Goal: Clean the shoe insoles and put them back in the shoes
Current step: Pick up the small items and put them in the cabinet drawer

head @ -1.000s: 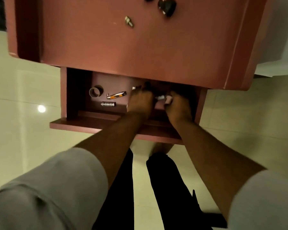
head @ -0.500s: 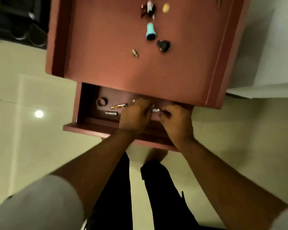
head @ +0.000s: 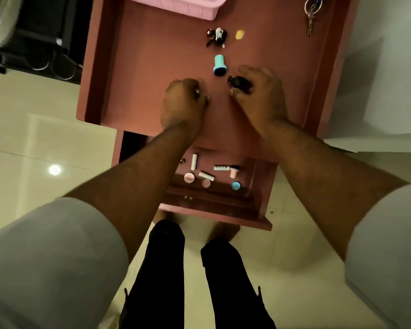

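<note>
No text, label, brand or number is legible. The white tubes and the round red-and-white tin in the open drawer carry printing, too blurred to read.

Both hands are out of the open drawer & now up on the cabinet top. Left hand is curled over a small item, unclear what. Right hand curls round a small black object, near the blue cylinder.
</note>
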`<state>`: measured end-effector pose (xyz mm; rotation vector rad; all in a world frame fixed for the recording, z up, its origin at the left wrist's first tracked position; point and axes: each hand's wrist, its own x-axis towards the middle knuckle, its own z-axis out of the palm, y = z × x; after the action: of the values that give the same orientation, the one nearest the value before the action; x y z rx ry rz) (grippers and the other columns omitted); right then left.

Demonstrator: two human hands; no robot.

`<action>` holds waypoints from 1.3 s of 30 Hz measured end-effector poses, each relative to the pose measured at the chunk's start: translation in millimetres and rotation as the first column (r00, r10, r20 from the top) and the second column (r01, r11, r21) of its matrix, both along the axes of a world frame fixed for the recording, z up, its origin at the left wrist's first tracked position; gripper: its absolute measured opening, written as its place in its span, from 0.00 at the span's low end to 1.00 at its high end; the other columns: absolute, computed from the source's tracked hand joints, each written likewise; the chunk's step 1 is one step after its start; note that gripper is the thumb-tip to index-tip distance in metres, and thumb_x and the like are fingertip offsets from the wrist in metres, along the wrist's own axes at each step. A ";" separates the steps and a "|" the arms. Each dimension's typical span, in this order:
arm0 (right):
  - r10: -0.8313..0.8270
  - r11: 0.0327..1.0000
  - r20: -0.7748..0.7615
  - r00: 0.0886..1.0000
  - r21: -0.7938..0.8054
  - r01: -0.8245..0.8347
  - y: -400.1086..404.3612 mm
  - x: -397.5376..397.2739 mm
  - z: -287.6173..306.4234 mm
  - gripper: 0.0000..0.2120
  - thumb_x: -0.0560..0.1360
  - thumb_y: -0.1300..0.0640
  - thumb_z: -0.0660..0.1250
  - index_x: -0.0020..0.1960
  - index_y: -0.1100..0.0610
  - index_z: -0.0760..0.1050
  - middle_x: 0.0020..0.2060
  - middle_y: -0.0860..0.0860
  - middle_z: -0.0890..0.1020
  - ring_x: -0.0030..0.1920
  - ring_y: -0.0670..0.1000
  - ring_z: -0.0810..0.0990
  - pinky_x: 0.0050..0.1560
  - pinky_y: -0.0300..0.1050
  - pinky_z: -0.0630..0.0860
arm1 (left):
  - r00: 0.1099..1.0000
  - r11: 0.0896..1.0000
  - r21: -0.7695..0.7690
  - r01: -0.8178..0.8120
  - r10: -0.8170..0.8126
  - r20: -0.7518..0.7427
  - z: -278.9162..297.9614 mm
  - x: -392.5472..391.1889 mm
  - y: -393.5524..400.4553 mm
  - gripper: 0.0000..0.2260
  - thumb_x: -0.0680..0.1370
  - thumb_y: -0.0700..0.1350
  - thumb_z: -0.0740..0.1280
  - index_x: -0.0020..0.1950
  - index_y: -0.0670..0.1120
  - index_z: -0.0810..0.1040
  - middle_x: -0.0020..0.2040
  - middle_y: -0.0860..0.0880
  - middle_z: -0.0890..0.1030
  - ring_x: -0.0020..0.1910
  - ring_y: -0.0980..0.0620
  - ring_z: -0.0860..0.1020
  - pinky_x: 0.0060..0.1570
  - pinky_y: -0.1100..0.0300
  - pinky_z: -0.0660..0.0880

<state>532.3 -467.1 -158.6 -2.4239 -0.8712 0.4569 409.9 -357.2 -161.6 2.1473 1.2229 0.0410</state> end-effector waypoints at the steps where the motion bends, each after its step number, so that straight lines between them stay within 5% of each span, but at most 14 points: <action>1: 0.016 1.000 0.022 1.000 -0.016 -0.015 -0.1 1.2 -1.2 0.19 0.71 0.53 0.71 0.61 0.53 0.77 0.54 0.55 0.78 0.52 0.54 0.77 0.53 0.46 0.75 | 1.000 1.000 -0.003 -0.011 0.011 0.002 -2.6 -0.4 -0.3 0.11 0.74 0.50 0.73 0.53 0.47 0.82 0.51 0.45 0.81 0.48 0.45 0.80 0.45 0.58 0.74; 5: -0.040 0.999 -0.047 0.998 0.026 0.042 -8.4 -8.8 3.9 0.14 0.69 0.56 0.73 0.54 0.55 0.80 0.48 0.53 0.78 0.47 0.52 0.78 0.49 0.42 0.75 | 0.999 0.999 -0.031 -0.025 0.026 0.043 1.4 -11.5 -1.3 0.09 0.75 0.47 0.71 0.53 0.45 0.83 0.49 0.47 0.83 0.46 0.48 0.80 0.47 0.58 0.76; 9: -0.041 0.995 -0.110 0.993 0.083 0.051 -54.4 -53.7 28.2 0.14 0.69 0.54 0.74 0.53 0.57 0.81 0.45 0.50 0.79 0.45 0.47 0.76 0.49 0.33 0.71 | 0.965 0.983 -0.027 0.180 -0.172 0.197 20.6 -61.6 -48.9 0.08 0.75 0.45 0.71 0.52 0.44 0.83 0.44 0.49 0.81 0.40 0.54 0.75 0.42 0.65 0.68; 12: 0.025 0.998 -0.188 0.982 -0.060 -0.036 -104.2 -98.7 19.8 0.14 0.69 0.56 0.74 0.54 0.56 0.81 0.46 0.52 0.81 0.46 0.50 0.77 0.49 0.41 0.74 | 0.962 0.949 -0.155 0.274 -0.271 0.038 9.9 -101.8 -86.9 0.05 0.76 0.43 0.70 0.49 0.43 0.82 0.46 0.45 0.81 0.42 0.47 0.78 0.42 0.56 0.73; 16: -0.159 0.932 -0.375 0.913 -0.363 0.013 -134.2 -135.8 -31.5 0.14 0.71 0.61 0.71 0.56 0.54 0.80 0.50 0.53 0.83 0.52 0.54 0.81 0.56 0.50 0.77 | 0.925 0.916 -0.317 0.247 -0.321 -0.206 -36.2 -103.5 -91.4 0.04 0.76 0.43 0.69 0.45 0.42 0.80 0.45 0.42 0.81 0.46 0.40 0.80 0.41 0.55 0.72; 21: 0.004 0.863 -0.247 0.969 -0.489 -0.128 -117.9 -145.4 -89.7 0.12 0.76 0.61 0.66 0.58 0.55 0.78 0.63 0.54 0.74 0.63 0.57 0.72 0.60 0.47 0.71 | 0.894 0.922 -0.307 0.236 -0.330 -0.302 -93.0 -75.0 -87.7 0.06 0.77 0.40 0.64 0.50 0.43 0.80 0.49 0.40 0.82 0.49 0.38 0.81 0.43 0.53 0.75; 25: 0.038 0.829 -0.185 0.982 -0.543 -0.134 -113.8 -148.8 -112.7 0.13 0.78 0.59 0.63 0.62 0.55 0.76 0.63 0.55 0.73 0.63 0.57 0.71 0.60 0.48 0.71 | 0.889 0.921 -0.313 0.232 -0.332 -0.316 -112.2 -73.6 -88.0 0.07 0.79 0.45 0.66 0.53 0.45 0.81 0.52 0.41 0.82 0.50 0.39 0.82 0.47 0.51 0.77; 32: 0.032 0.889 -0.265 0.964 -0.433 -0.148 -115.8 -145.6 -100.6 0.15 0.75 0.58 0.67 0.61 0.54 0.77 0.62 0.53 0.75 0.62 0.56 0.73 0.61 0.50 0.73 | 0.895 0.885 -0.354 0.301 -0.391 -0.216 -79.0 -90.7 -83.8 0.10 0.81 0.45 0.62 0.57 0.44 0.80 0.53 0.39 0.82 0.52 0.38 0.80 0.51 0.49 0.76; 36: 0.018 0.974 -0.307 0.951 -0.212 -0.087 -112.1 -140.6 -41.5 0.07 0.72 0.58 0.70 0.49 0.56 0.82 0.49 0.52 0.81 0.49 0.53 0.80 0.50 0.46 0.76 | 0.893 0.867 -0.262 0.425 -0.449 -0.039 -12.2 -103.8 -71.7 0.08 0.78 0.42 0.66 0.49 0.43 0.85 0.45 0.43 0.84 0.44 0.42 0.81 0.43 0.56 0.74; 39: -0.013 1.000 -0.225 0.974 0.013 0.017 -97.1 -119.3 10.9 0.06 0.70 0.57 0.70 0.45 0.57 0.83 0.40 0.51 0.81 0.39 0.51 0.80 0.42 0.42 0.75 | 0.936 0.931 -0.122 0.344 -0.330 0.123 35.5 -83.4 -45.8 0.08 0.77 0.43 0.68 0.51 0.44 0.85 0.41 0.47 0.83 0.39 0.49 0.80 0.41 0.60 0.72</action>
<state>413.0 -564.3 -147.8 -2.3076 -0.7549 0.7005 326.5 -403.0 -126.1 2.1724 0.7619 -0.0834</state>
